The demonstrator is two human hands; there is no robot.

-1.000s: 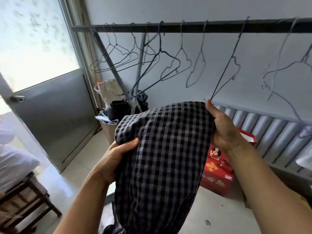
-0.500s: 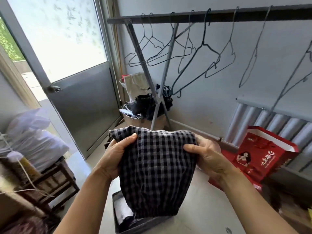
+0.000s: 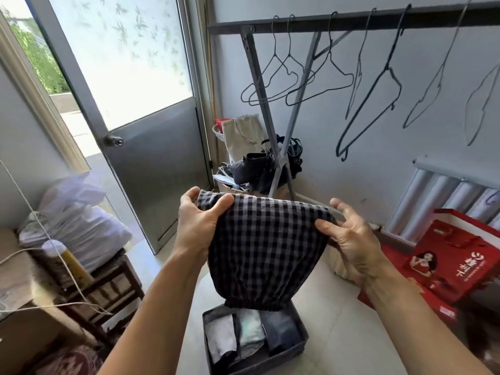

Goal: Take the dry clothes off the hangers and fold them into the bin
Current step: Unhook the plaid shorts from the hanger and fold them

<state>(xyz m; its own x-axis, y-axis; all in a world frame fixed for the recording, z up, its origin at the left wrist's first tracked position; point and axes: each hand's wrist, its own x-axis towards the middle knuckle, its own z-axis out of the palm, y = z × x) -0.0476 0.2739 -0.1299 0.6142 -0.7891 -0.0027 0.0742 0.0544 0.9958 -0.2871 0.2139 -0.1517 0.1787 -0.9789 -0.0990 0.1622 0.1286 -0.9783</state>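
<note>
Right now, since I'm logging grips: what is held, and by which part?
The checked garment, by its top edge: left hand grips the left corner, right hand pinches the right end.

Both your forearms are bare right to the frame's bottom edge, wrists bare too. Your left hand (image 3: pixel 200 228) and right hand (image 3: pixel 351 244) are bare, with tendons showing at the right wrist.
</note>
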